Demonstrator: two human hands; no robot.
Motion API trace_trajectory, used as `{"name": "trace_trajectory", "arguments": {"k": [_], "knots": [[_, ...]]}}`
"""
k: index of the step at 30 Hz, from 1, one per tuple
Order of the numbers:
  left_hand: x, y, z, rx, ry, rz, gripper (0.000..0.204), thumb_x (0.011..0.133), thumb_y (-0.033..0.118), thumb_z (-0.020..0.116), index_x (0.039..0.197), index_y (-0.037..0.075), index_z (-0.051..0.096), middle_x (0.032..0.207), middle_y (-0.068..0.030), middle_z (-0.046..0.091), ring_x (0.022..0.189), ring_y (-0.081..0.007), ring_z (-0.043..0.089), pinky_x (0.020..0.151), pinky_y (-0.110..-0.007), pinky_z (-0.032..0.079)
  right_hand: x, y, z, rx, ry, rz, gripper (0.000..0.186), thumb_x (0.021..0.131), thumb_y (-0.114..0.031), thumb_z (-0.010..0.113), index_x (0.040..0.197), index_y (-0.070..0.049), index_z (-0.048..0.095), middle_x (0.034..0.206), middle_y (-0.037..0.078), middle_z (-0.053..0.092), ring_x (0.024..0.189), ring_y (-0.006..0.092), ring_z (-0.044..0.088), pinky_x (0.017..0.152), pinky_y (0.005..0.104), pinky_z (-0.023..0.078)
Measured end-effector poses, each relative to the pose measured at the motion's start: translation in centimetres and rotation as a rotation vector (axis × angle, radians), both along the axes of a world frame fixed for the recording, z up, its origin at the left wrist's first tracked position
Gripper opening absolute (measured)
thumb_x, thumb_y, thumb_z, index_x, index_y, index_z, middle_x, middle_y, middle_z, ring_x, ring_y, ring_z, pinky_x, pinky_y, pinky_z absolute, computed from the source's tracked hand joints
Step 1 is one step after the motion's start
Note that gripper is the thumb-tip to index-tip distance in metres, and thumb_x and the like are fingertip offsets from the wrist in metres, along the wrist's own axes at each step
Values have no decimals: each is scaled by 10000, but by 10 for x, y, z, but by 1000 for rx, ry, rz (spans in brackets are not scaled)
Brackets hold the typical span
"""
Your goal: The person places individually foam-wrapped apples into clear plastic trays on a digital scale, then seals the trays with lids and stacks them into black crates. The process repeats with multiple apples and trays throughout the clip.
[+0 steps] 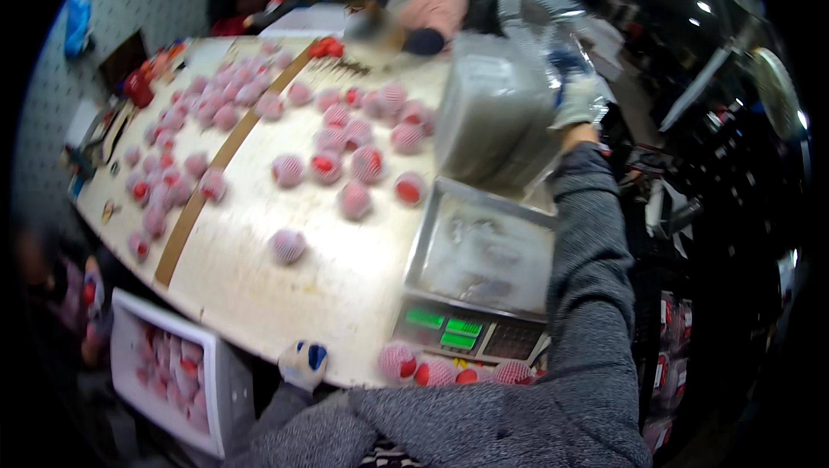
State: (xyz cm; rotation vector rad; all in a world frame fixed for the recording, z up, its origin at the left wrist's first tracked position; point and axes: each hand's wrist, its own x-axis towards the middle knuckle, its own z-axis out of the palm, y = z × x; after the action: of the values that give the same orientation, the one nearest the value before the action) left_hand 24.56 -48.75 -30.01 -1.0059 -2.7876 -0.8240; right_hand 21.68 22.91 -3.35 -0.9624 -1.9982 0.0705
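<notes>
My right hand, in a white glove with dark blue patches, reaches far forward at the right. It is at the crinkled clear plastic wrap beside a tall stack of clear plastic trays. Blur hides its fingers and whether they grip the wrap. My left hand, gloved the same way, is at the table's near edge; its fingers look bent but do not show clearly. Between the arms stands a digital scale with a bare metal pan and green displays. Red round fruits in foam nets lie across the table.
A brown strip crosses the pale table. More netted fruits lie beyond it, and several line the scale's front. A white foam box of netted fruit stands lower left. A person in pink works across the table.
</notes>
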Motion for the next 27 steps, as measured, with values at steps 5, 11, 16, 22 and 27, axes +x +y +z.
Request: {"name": "trace_trajectory", "arguments": {"k": [5,11,16,22,27], "knots": [[3,0,4,5,18,47,183,702,259,703,764,112,615,749,-102,570,683,-319,581,606,-435,465,63,-220,52,315,9,760,330,779,53,476,1079,-4,602,997,170,645,1012,357,569,917,381,448],[-60,42,31,671,-290,216,399,770,-27,649,1146,-32,516,1128,-138,528,1081,-229,548,918,-303,447,164,-305,-55,37,-405,396,463,658,-31,658,1114,-18,576,1124,228,564,1162,421,449,1025,476,321],[-154,96,54,-277,-8,271,934,672,358,766,1434,117,284,1442,-224,296,1328,-384,295,1091,-445,274,174,-343,-95,-149,-840,518,504,703,-164,710,1165,-24,565,1128,179,579,1149,367,477,1031,463,316],[-244,102,-13,179,-507,359,825,663,219,798,1356,88,371,1217,-188,497,1080,-326,557,917,-385,479,157,-393,-79,-348,-341,647,744,745,-425,689,1308,2,457,1212,211,546,1169,352,495,1014,438,369],[-119,172,110,923,-1131,-272,709,758,113,732,1346,15,349,1256,-132,491,1057,-230,565,941,-361,474,99,-439,-82,-208,-150,798,1016,653,-326,819,1441,-70,232,1380,262,354,1236,408,427,1048,472,366]]}}
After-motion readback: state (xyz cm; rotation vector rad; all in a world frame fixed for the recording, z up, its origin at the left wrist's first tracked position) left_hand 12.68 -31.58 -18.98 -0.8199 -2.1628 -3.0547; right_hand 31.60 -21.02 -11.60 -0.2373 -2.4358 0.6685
